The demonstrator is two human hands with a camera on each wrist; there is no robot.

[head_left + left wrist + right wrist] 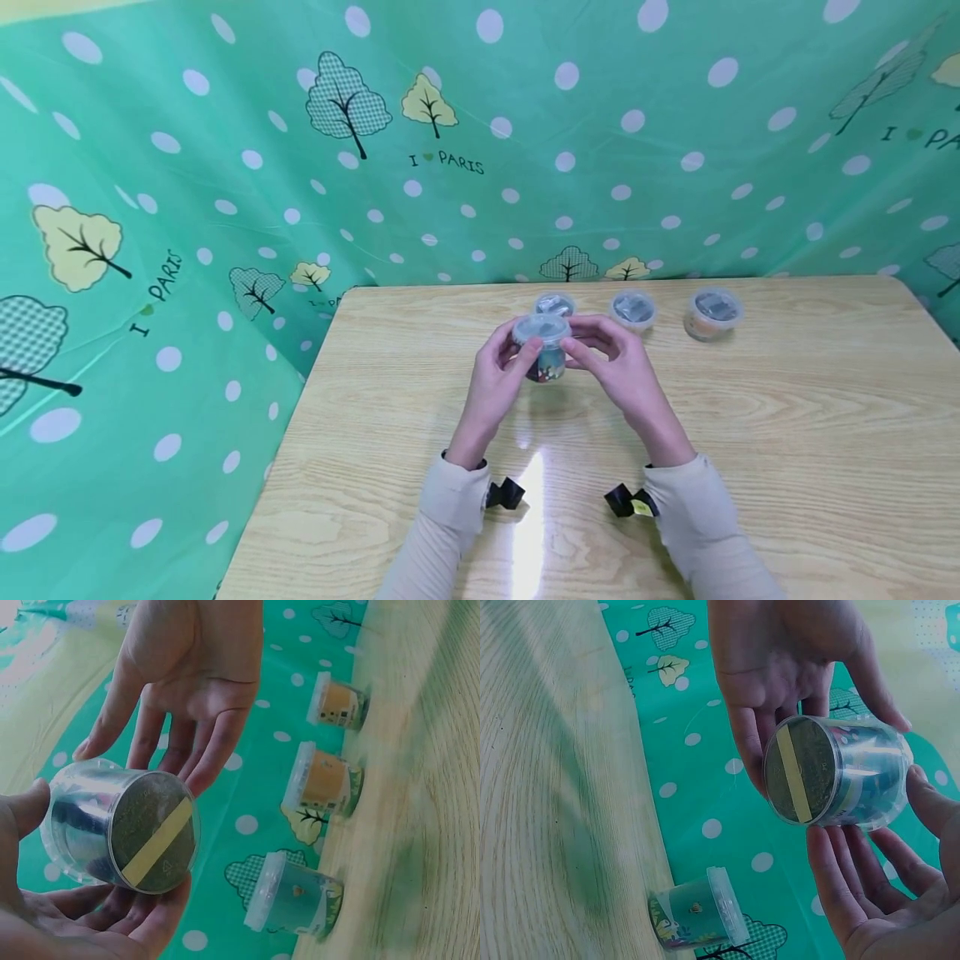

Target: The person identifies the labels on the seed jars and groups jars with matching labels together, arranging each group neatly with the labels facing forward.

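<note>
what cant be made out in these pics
- Head view: lower part of the rear tub, hidden by the held tub.
- Head view: rest of the sleeves, cut off by the bottom edge.
- Left wrist view: fine marks on the held tub's base, too small to read.
- Right wrist view: rest of the right hand, cut off by the right and bottom edges.

Green polka-dot cloth (457, 229) behind a pale wood-grain table (825, 467) with bright glare (529, 525).
</note>
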